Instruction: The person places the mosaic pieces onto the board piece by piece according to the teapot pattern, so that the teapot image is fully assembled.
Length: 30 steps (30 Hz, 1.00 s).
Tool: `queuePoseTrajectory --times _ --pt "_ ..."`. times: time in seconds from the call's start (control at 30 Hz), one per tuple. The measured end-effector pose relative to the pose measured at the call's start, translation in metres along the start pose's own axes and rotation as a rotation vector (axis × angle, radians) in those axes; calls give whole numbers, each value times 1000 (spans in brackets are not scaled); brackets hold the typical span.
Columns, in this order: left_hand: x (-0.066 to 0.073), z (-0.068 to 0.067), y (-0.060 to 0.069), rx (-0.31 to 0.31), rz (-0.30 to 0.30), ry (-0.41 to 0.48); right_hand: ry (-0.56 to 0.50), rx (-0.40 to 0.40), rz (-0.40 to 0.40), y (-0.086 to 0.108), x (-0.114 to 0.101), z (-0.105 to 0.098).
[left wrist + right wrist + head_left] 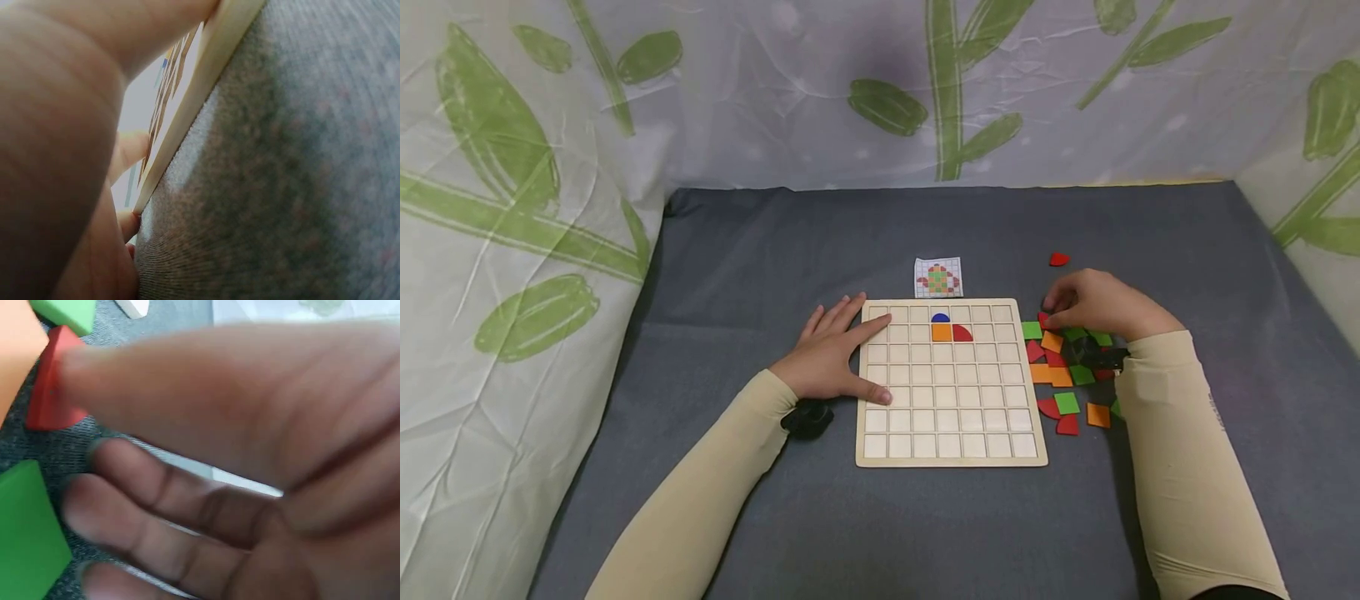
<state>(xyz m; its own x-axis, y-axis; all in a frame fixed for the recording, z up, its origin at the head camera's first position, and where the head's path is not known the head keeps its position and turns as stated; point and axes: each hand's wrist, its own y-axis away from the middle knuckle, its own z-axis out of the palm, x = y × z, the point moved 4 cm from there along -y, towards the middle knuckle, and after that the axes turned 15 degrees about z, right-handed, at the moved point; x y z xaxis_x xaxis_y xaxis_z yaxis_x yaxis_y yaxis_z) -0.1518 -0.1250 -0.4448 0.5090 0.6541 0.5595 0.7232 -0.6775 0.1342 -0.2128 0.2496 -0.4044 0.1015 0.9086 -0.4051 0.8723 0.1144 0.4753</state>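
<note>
A wooden grid board lies on the grey cloth. In its upper rows sit a blue half-circle tile, an orange square tile and a red quarter-circle tile. My left hand rests spread over the board's left edge, thumb and forefinger lying on the grid. To the right of the board, my right hand pinches a red tile at the top of the loose pile. Its thumb shows against that tile in the right wrist view; the forefinger is mostly hidden there.
Several loose green, orange and red tiles lie right of the board, partly under the right wrist. A single red tile lies farther back. Behind the board is a small pattern card. Leaf-printed curtains surround the table.
</note>
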Motion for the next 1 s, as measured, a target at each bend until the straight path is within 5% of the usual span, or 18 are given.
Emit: queuePoseTrajectory --times 0.17,1.0 --pt "0 0 0 -2 2 -2 6 -39 -5 2 -1 3" --pt "-1 1 0 -1 9 -3 -48 25 -13 4 -9 0"
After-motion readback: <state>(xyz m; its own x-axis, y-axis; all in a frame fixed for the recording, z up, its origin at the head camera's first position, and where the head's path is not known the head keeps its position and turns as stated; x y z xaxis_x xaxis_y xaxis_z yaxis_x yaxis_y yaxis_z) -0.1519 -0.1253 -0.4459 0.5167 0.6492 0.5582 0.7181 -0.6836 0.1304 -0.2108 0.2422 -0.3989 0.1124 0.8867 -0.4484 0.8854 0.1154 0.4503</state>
